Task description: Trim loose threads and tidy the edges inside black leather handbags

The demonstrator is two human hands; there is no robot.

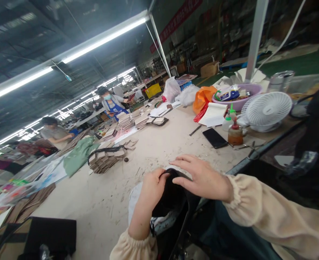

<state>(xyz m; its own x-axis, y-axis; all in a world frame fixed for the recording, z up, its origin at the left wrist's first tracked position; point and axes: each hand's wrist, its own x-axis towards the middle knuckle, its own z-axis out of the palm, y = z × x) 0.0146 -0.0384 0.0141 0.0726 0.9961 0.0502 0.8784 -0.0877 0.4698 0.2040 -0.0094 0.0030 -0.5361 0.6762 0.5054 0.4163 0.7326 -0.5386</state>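
A black bag-like piece (pixel 169 202) with a dark open mouth lies at the table's near edge, between my hands. My left hand (pixel 152 189) grips its upper rim, thumb against the inside and fingers on the outside. Over the same rim, my right hand (pixel 202 177) has its fingers stretched out and apart, with the thumb near the opening. Whether the right fingertips press on the rim I cannot tell. White material (pixel 135 198) shows beside and below the black piece. The lower part of the piece is partly hidden by my left forearm.
A black phone (pixel 215 138), a bottle of amber liquid (pixel 235 134), a white fan (pixel 267 110) and a purple basin (pixel 240 103) stand to the right. Stacked tan pieces (pixel 106 159) and green cloth (pixel 79 155) lie left. A black box-like item (pixel 51 234) sits front left. Two co-workers are beyond.
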